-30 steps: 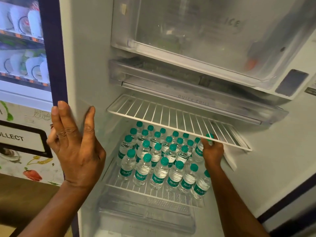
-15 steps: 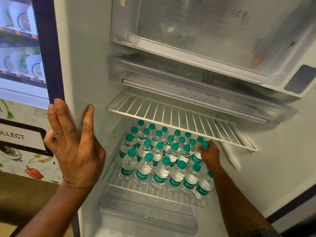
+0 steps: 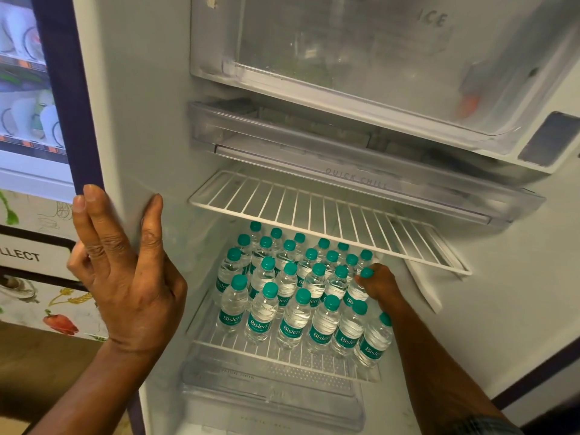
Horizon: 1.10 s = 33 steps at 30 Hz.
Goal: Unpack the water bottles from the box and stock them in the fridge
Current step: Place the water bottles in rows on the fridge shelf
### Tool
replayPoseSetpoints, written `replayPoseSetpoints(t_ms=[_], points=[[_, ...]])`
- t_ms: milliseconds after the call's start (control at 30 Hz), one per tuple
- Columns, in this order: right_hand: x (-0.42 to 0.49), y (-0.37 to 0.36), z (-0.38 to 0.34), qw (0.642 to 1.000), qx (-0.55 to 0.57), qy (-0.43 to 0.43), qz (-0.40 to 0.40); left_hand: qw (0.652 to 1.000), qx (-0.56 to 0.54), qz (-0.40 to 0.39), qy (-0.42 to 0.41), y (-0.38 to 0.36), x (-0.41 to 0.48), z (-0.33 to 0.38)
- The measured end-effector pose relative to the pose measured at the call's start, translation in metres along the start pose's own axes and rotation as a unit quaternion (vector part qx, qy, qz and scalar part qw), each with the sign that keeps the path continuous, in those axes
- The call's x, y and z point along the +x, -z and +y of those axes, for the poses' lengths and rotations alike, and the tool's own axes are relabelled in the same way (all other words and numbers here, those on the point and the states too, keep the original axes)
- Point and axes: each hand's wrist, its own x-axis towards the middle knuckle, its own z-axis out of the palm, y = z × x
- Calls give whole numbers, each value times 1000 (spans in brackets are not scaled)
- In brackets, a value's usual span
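Head view: the left hand (image 3: 125, 277) lies flat on the front edge of the white fridge wall (image 3: 131, 120), fingers straight outside and thumb inside, holding nothing. The right hand (image 3: 381, 282) reaches beneath the upper white wire shelf (image 3: 314, 211) and curls round the neck of a clear plastic water bottle with a teal cap (image 3: 357, 290) at the right end of its row. The other teal-capped bottles (image 3: 292, 312) stand upright, packed close on the lower white wire shelf (image 3: 238, 346). The front row partly hides the gripped bottle. Above sit a clear chill drawer (image 3: 345, 158) and a frosted freezer flap (image 3: 345, 58). A vending machine (image 3: 25, 89) stands to the left.
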Motion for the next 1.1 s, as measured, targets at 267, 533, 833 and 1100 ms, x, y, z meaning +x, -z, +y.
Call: replayPoseSetpoints(t_ms=[267, 533, 833, 1100], points=[[-1, 5, -8, 998, -56, -18, -25, 1000, 2, -4, 3, 0, -2, 0], [-3, 10, -14, 997, -73, -18, -17, 1000, 12, -14, 9, 0, -1, 0], [-8, 10, -16, 998, -56, -13, -23, 999, 5, -31, 13, 1, -1, 0], [-9, 14, -23, 1000, -17, -9, -3, 999, -5, -51, 10, -1, -3, -5]])
